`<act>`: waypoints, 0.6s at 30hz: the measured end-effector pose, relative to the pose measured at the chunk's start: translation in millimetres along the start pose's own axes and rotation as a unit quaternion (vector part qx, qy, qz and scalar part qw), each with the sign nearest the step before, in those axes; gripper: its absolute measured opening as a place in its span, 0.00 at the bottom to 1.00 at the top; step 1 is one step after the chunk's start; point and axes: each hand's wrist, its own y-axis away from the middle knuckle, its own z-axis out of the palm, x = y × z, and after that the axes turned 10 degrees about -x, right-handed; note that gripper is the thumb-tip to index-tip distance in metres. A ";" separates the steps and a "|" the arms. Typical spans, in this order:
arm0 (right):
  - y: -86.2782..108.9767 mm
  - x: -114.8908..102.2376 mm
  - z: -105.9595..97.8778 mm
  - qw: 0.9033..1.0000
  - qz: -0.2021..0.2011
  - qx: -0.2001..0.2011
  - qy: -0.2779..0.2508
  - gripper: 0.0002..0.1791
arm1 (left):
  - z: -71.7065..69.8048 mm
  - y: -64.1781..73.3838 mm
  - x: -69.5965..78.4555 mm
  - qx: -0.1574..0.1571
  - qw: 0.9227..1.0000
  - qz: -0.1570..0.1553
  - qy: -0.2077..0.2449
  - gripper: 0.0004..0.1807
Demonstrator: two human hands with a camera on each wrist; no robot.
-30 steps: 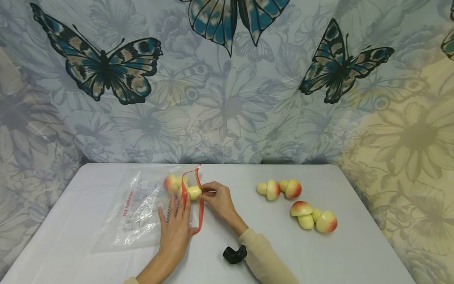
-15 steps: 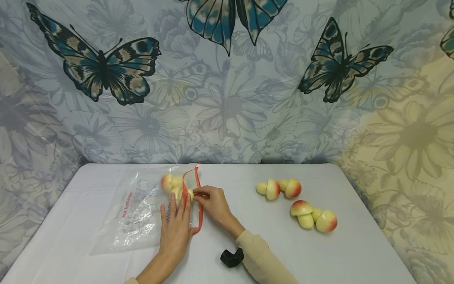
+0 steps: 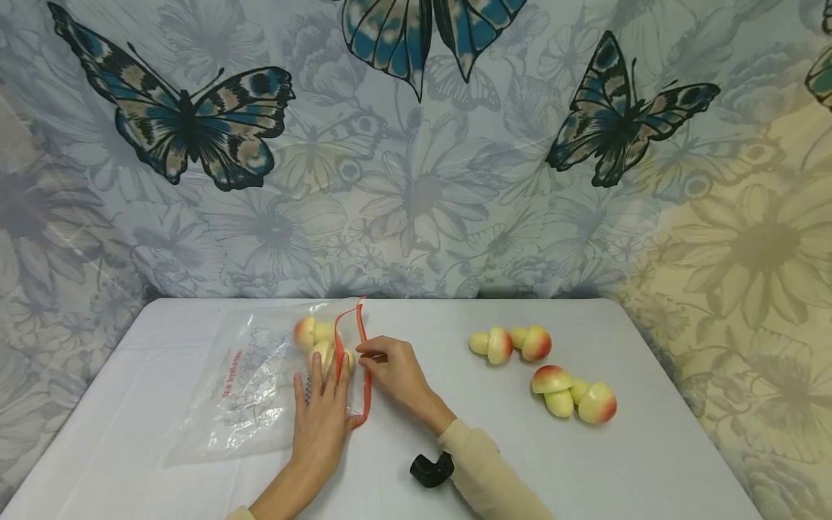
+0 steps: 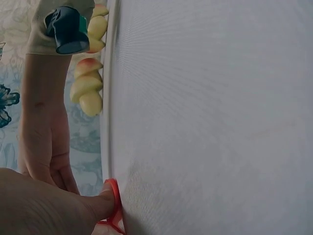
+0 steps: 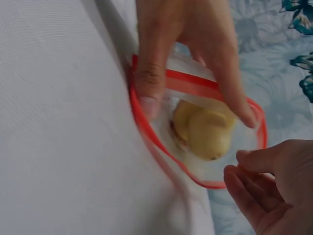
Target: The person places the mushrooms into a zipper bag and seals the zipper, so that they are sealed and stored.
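Note:
A clear plastic bag (image 3: 260, 390) with a red-edged mouth lies flat on the table. Inside are toy mushrooms with yellow stems and reddish caps, one mushroom (image 3: 305, 334) toward the back and another mushroom (image 5: 210, 134) near the mouth. My left hand (image 3: 321, 426) rests on the bag with fingers spread and straight. Its thumb reaches over the red edge (image 5: 190, 84) at the opening, as the right wrist view shows. My right hand (image 3: 396, 372) is at the mouth, fingers loosely bent, thumb near the forefinger, with nothing visible between them. Part of the red rim is hidden behind it.
Two mushrooms lie end to end at the back right, one mushroom (image 3: 499, 345) beside another mushroom (image 3: 536, 343). Nearer me are a mushroom (image 3: 552, 390) and a touching mushroom (image 3: 596, 403). A black device (image 3: 432, 469) sits at my right sleeve. A butterfly-patterned cloth (image 3: 416, 180) hangs behind the table.
My right hand has pushed a mushroom leftward into the bag and let it go, then drawn its fingertips back slightly to the rim. The left hand has stayed in place.

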 end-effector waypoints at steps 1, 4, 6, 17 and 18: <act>0.4 -1.5 -3.8 1.000 -0.006 0.001 0.002 0.10 | 0.3 0.0 0.1 0.002 1.000 0.001 -0.001 0.59; 1.9 -5.8 -16.0 1.000 -0.024 -0.001 0.010 0.11 | 0.5 0.2 0.5 0.005 1.000 0.003 -0.003 0.60; 3.2 -7.9 -24.2 0.999 -0.028 -0.002 0.024 0.11 | 0.1 0.4 0.5 0.004 1.000 0.004 -0.004 0.60; 15.8 2.0 -75.5 0.995 -0.009 0.032 0.094 0.14 | -0.4 1.0 0.7 0.009 1.000 0.006 -0.003 0.59; 17.4 4.1 -81.1 0.994 -0.003 0.037 0.102 0.14 | -0.4 1.1 0.7 0.009 1.000 0.006 -0.002 0.59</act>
